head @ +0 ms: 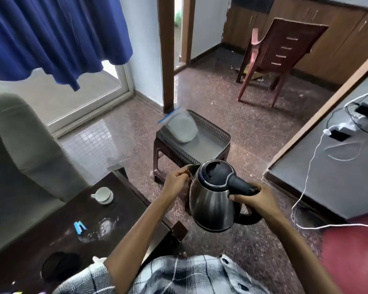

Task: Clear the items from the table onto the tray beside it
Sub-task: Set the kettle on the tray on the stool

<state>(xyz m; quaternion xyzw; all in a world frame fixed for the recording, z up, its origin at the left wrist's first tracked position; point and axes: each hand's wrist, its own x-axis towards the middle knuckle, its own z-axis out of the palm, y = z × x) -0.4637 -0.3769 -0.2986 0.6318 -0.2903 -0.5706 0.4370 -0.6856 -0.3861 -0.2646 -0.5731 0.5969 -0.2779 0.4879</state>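
Note:
A steel electric kettle [210,204] with a black lid and handle hangs in the air between the dark table [51,225] and the grey mesh-rimmed tray [212,126]. My right hand [253,198] grips its black handle. My left hand [176,183] holds the kettle at its spout side. The tray rests on a brown stool just beyond the kettle and holds a zip bag of white powder [182,128]. On the table stand a white cup on a saucer [102,195], a blue clip [79,227], a clear glass dish [103,228] and the kettle's black round base [61,266].
A grey sofa [19,155] borders the table on the left. A brown plastic chair [278,54] stands at the far right. A grey counter [336,158] with chargers and a white cable [306,187] runs along the right. Blue curtains [51,35] hang at upper left.

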